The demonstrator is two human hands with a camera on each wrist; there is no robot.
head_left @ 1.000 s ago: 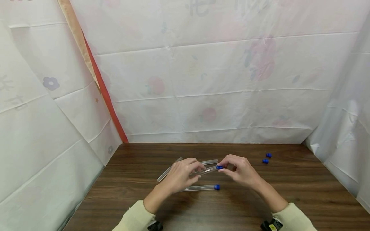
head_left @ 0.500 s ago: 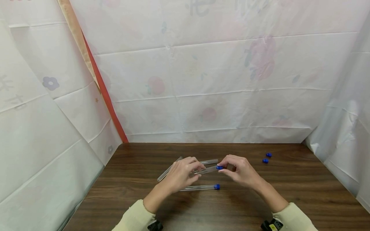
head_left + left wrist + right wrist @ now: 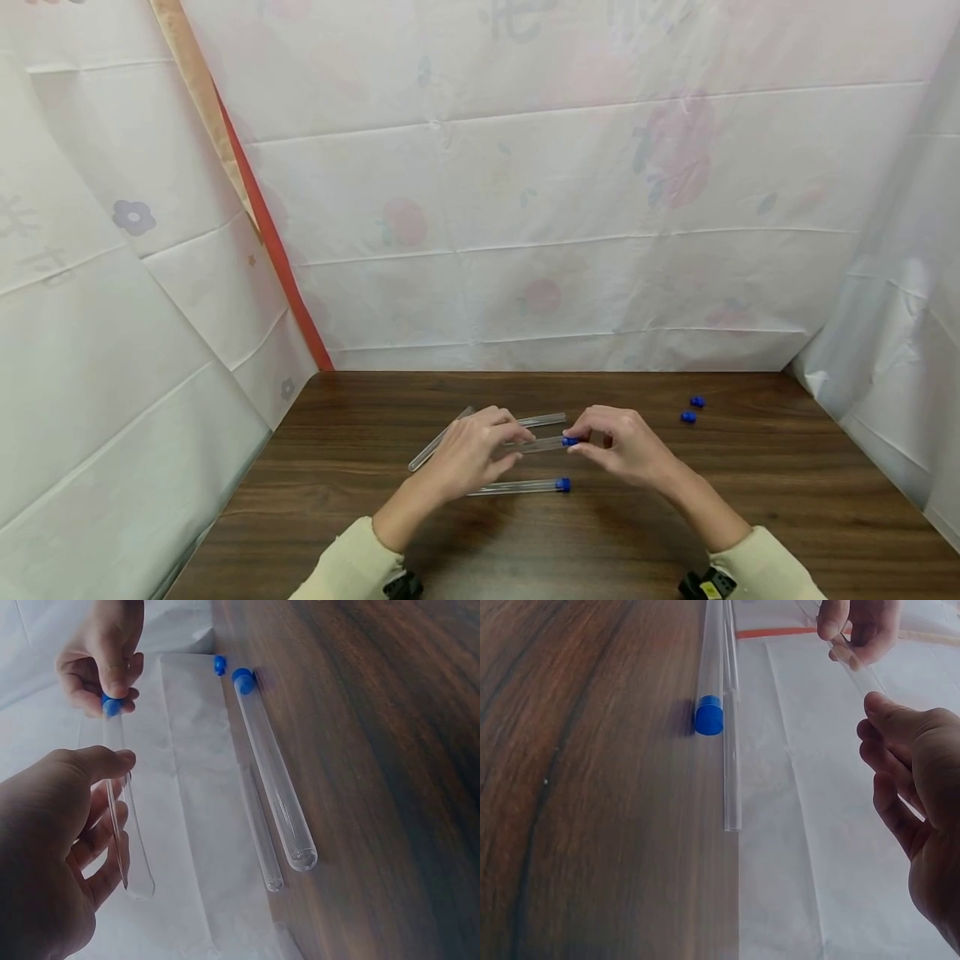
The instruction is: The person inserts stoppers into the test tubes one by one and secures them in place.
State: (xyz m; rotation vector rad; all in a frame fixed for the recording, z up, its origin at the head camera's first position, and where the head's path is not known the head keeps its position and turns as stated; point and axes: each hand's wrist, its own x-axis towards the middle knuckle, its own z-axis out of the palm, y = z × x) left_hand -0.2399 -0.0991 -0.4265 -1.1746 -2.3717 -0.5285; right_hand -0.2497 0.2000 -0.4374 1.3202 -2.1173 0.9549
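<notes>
In the head view, my left hand (image 3: 472,450) holds a clear test tube (image 3: 547,445) between thumb and fingers, above the table. At its right end my right hand (image 3: 618,443) pinches a blue stopper (image 3: 570,442). In the left wrist view the stopper (image 3: 112,706) sits at the tube's mouth; how deep it goes cannot be told. My right fingers hide it in the right wrist view. A second tube (image 3: 517,488) with a blue stopper lies on the table just in front of my hands. Two uncapped tubes, one behind (image 3: 546,420) and one at the left (image 3: 427,454), lie partly hidden by my left hand.
Two loose blue stoppers (image 3: 697,402) (image 3: 688,417) lie at the back right of the brown wooden table (image 3: 750,483). White patterned sheets (image 3: 555,250) hang behind the table and along both sides. A red strip (image 3: 277,250) runs down the back left corner.
The stoppered end of the held tube has dipped slightly, so the tube lies closer to level. Both hands keep their grip and nearly the same place.
</notes>
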